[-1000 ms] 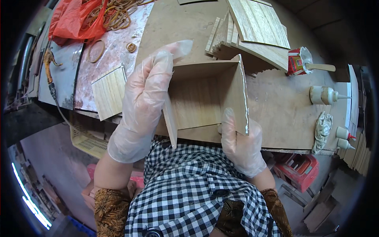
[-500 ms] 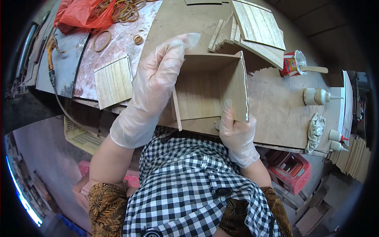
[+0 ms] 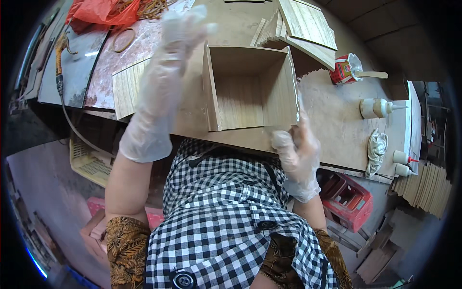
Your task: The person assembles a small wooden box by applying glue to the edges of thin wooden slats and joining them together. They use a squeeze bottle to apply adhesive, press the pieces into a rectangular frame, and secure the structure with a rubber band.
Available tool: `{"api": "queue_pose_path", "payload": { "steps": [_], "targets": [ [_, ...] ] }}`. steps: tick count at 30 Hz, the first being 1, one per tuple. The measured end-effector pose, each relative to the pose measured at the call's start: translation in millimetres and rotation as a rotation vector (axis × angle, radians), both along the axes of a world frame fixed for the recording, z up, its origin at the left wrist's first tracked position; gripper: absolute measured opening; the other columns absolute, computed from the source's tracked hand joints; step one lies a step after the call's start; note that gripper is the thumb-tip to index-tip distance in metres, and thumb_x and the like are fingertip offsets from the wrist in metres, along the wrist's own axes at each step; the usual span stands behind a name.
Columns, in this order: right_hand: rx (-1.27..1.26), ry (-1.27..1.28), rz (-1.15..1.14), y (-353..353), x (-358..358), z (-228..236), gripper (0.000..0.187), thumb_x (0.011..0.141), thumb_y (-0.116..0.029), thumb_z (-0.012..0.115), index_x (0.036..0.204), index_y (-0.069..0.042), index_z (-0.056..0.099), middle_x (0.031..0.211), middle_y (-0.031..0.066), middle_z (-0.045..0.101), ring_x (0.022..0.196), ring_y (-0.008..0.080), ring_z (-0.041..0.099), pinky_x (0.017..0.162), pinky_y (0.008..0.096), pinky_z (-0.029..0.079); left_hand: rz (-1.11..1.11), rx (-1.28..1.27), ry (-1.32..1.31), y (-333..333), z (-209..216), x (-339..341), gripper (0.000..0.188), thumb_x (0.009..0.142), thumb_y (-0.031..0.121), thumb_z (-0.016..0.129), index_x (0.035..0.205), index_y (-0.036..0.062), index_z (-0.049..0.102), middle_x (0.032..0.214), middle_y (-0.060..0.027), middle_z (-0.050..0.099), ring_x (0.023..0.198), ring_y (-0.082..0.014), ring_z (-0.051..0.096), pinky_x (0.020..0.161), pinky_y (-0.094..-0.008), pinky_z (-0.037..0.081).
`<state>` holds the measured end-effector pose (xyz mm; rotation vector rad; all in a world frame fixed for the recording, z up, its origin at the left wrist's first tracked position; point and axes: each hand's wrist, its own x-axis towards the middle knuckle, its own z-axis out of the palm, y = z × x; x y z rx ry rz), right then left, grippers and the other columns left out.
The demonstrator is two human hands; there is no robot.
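Observation:
An open wooden box point(image 3: 240, 103) rests on the table in front of me, its hollow facing up. White glue runs along the edge of its right wall. My left hand point(image 3: 180, 43), in a clear plastic glove, is off the box, above the table to its left. Its fingers look stretched out, though blurred, and nothing shows in them. My right hand point(image 3: 301, 154), gloved too, is at the box's near right corner. Its fingers lie along the outside of the right wall, with the thumb apart from them.
Stacked wooden panels point(image 3: 308, 24) lie beyond the box; a single panel point(image 3: 126, 91) is at left. Rubber bands point(image 3: 154, 8) lie by a red plastic bag point(image 3: 101, 14). On the right are a red tub point(image 3: 341, 70) with a brush, a glue bottle point(image 3: 375, 108) and a rag point(image 3: 377, 151).
The box has been lowered onto the table and has straightened. My left hand has let go of it and moved up and left. My right thumb has come off the right wall.

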<state>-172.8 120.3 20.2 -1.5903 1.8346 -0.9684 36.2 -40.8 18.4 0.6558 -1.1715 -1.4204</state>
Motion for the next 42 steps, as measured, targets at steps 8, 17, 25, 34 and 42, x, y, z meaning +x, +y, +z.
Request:
{"api": "queue_pose_path", "payload": {
  "steps": [8,17,25,34,42],
  "targets": [
    [-0.146,-0.384,-0.168,23,-17,-26,0.060,0.097,-0.025,0.055,0.142,0.007,0.033,0.145,0.0204,0.041,0.102,0.0238,0.065,0.076,0.0260,0.052,0.041,-0.132,-0.595,13,4,96,0.087,0.079,0.024,0.075,0.147,0.0024,0.027,0.149,-0.0115,0.035,0.136,-0.0219,0.034,0.113,-0.0343,0.025],
    [-0.150,-0.524,-0.256,19,-8,-32,0.054,0.097,-0.026,0.055,0.139,0.005,0.039,0.144,0.0218,0.041,0.119,0.0299,0.056,0.062,0.0227,0.052,-0.129,-0.305,-1.487,-5,27,142,0.129,0.045,0.025,0.092,0.150,0.0047,0.020,0.150,-0.0218,0.028,0.141,-0.0346,0.023,0.116,-0.0395,0.022],
    [-0.206,-0.537,-0.279,22,-12,-30,0.050,0.098,-0.021,0.052,0.138,0.006,0.040,0.137,0.0199,0.045,0.106,0.0265,0.057,0.062,0.0206,0.049,-0.219,-0.283,-1.462,-7,38,139,0.127,0.048,0.028,0.090,0.150,0.0026,0.019,0.152,-0.0210,0.026,0.142,-0.0327,0.022,0.116,-0.0402,0.018],
    [-0.563,-0.131,-0.199,27,1,47,0.071,0.086,-0.048,0.063,0.128,0.008,0.049,0.134,0.0212,0.053,0.109,0.0304,0.061,0.088,0.0365,0.048,0.020,-0.405,-0.421,44,60,89,0.138,0.044,0.033,0.094,0.151,0.0031,0.013,0.153,-0.0174,0.023,0.141,-0.0297,0.024,0.115,-0.0402,0.020],
    [-0.527,-0.612,0.532,-58,25,94,0.125,0.052,-0.041,0.092,0.149,-0.003,0.023,0.155,0.0181,0.022,0.140,0.0330,0.030,0.113,0.0436,0.026,-0.298,-0.673,-0.289,64,89,-10,0.133,0.055,0.034,0.092,0.151,0.0037,0.006,0.154,-0.0177,0.020,0.141,-0.0334,0.023,0.114,-0.0415,0.020]
  ]
}}
